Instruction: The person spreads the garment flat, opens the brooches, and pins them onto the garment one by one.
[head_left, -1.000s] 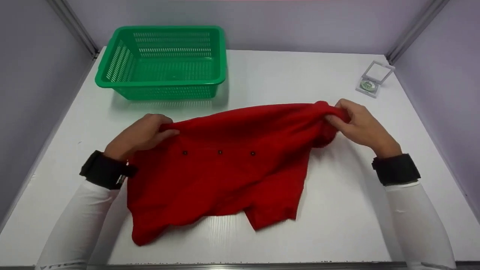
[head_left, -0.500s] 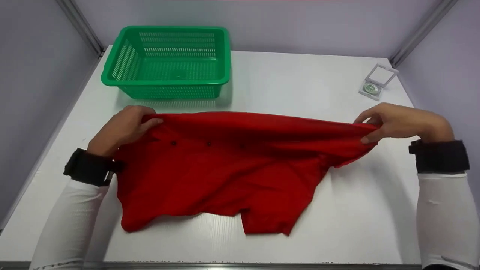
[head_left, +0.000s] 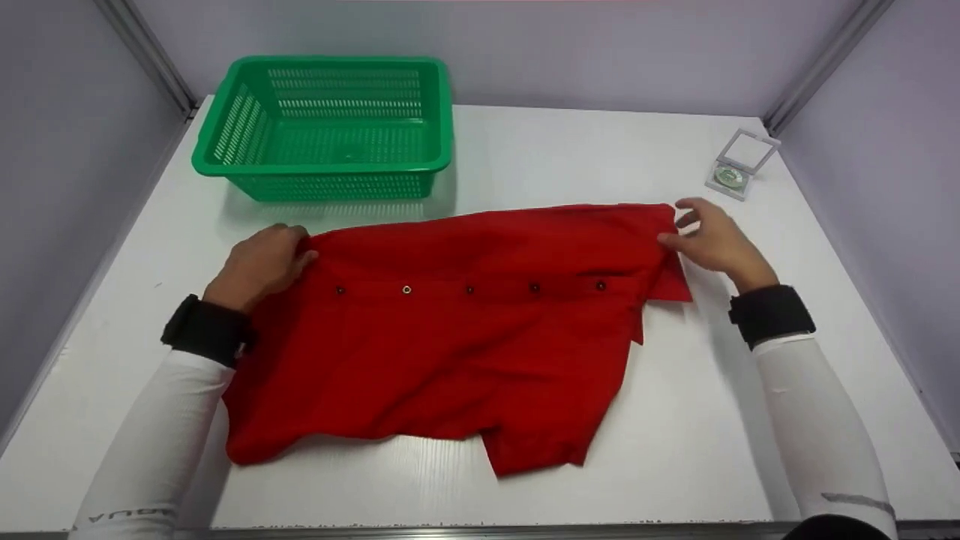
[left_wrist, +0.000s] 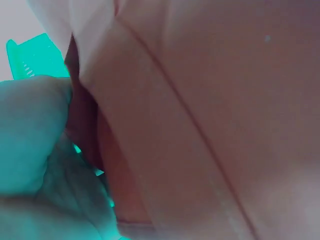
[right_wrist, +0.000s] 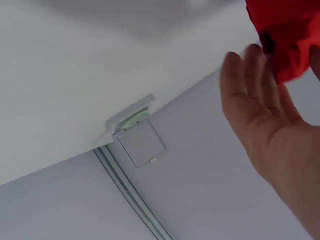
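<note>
Since half a second ago the red button-front cloth shirt (head_left: 457, 330) has dropped from a stretched, lifted span to lying flat on the white table (head_left: 570, 157), five buttons now showing in a row.

Head view: left hand (head_left: 262, 262) grips the shirt's left top corner, fingers curled on the fabric. Right hand (head_left: 716, 240) has let go; fingers relaxed, fingertips just touching the right top edge. Green slotted plastic basket (head_left: 330, 124) sits behind the shirt, small clear square case (head_left: 739, 166) at far right.

Left wrist view: blurred cloth fills it; grip detail unreadable.

Right wrist view: palm open, red fabric at the fingertips (right_wrist: 250, 65), case beyond.

Judgement: for a clean lay, keep the left corner pinned and smooth the folded right flap outward, placket straight.
</note>
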